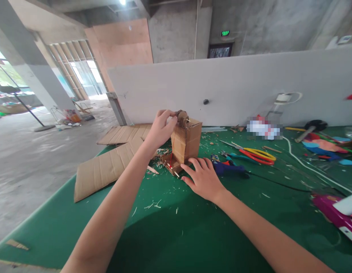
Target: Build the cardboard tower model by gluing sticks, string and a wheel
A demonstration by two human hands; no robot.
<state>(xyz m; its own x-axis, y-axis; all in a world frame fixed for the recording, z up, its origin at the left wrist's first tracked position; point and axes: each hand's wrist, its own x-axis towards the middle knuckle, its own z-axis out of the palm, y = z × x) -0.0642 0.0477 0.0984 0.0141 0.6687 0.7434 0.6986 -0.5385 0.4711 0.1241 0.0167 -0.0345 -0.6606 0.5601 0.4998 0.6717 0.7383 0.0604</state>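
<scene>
A small cardboard box structure [190,142] stands upright on the green tabletop [164,216]. At its top is a rough brown cardboard piece [183,118], pinched at its left side by my left hand [162,127]. A red string [172,151] runs down the box's left side to a low cardboard base [170,167] with small sticks on it. My right hand [204,180] rests low at the front right, fingers spread, fingertips by the base; it holds nothing, and whether it presses the base I cannot tell.
Flat cardboard sheets [107,168] lie to the left. Right of the box are a blue-handled tool with a black cord [231,169], red-handled scissors [258,157] and yellow-handled scissors [265,153]. A magenta device [329,208] sits far right. Shavings litter the table; a white panel [164,91] stands behind.
</scene>
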